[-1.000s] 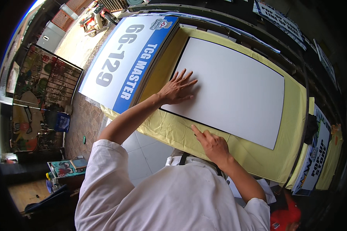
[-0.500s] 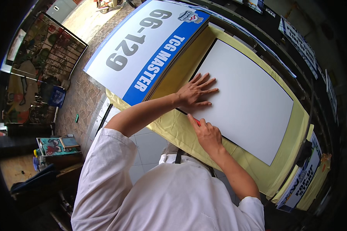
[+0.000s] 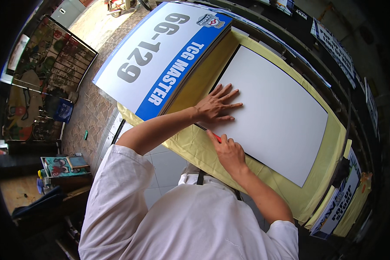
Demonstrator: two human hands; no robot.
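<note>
Apparently, edge trimming is being performed: the white board point(image 3: 277, 117) on the yellow-covered counter point(image 3: 190, 148) is pressed by the spread left hand point(image 3: 215, 107); a red tool point(image 3: 218, 138) is gripped by the right hand point(image 3: 230, 152). Steady, edge-following travel seems required next.

At the centre, your left hand point(image 3: 213, 106) lies spread on a white board point(image 3: 277, 112); below, your right hand point(image 3: 230, 154) holds a red tool point(image 3: 217, 138).

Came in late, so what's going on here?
A person's left hand lies spread on a large white rectangular sheet. The right hand holds a small red tool, mostly hidden, close to the sheet's near edge. The sheet lies over a wrinkled yellow covering, beside a stack of blue-and-white boards.
</note>
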